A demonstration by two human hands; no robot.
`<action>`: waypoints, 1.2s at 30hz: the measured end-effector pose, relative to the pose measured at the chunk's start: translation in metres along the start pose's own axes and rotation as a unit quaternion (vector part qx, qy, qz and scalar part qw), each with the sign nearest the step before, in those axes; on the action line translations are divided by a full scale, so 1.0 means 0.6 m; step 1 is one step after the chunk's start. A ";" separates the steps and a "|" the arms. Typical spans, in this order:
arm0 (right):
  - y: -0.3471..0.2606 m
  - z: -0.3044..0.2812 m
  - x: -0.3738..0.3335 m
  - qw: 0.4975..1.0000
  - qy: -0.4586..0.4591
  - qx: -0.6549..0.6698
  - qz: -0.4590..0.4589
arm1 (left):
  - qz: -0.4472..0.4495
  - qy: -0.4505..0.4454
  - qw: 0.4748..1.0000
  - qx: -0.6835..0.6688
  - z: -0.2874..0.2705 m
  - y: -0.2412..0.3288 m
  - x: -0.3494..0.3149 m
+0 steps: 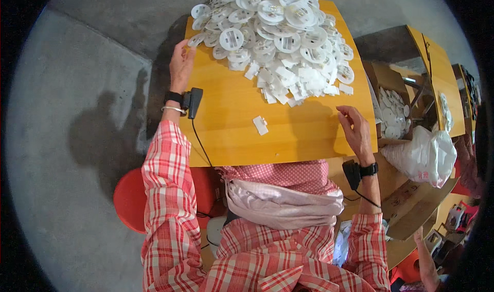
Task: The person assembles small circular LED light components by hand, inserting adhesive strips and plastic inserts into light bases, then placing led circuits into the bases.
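Red stool [128, 200], round seat: near left. Floor [67, 153], grey: left. Cardboard box [388, 77], brown, open: right. Plastic bag [422, 155], white: right, nearer than box. Second tabletop [442, 76], yellow: far right.

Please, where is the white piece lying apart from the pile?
In the head view, the white piece lies on the table below the pile, left of the right hand.

Workshop, looks like small-parts bench work! Bare concrete floor [67, 158] fills left of frame. Top centre, great heap of round white parts [288, 44], all much alike, piled on yellow worktable [226, 132]. Right side, cardboard box [386, 77] loaded with white discs [393, 114]; second worktable [443, 78] upper right; co-worker's forearm [425, 261] lower right!
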State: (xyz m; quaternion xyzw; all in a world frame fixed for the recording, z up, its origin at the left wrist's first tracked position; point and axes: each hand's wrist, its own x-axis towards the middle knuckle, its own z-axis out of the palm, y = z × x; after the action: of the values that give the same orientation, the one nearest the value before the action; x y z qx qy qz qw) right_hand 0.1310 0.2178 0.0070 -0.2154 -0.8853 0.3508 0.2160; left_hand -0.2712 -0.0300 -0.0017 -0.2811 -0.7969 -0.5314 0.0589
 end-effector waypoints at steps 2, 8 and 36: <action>-0.007 -0.012 0.006 1.000 0.024 -0.014 -0.011 | -0.044 0.005 0.999 -0.007 0.002 -0.020 0.035; -0.073 -0.024 0.108 0.999 0.012 -0.024 -0.034 | -0.056 -0.044 0.997 0.021 -0.008 -0.044 0.129; -0.151 0.068 0.470 0.988 -0.122 0.083 -0.044 | -0.279 -0.342 0.289 -0.849 0.074 -0.210 0.304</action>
State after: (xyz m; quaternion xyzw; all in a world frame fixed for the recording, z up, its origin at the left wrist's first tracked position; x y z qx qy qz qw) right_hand -0.1409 0.2869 0.1099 -0.1135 -0.8812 0.4373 0.1390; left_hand -0.4787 0.0446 -0.0517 -0.0906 0.1221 -0.7510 -0.6426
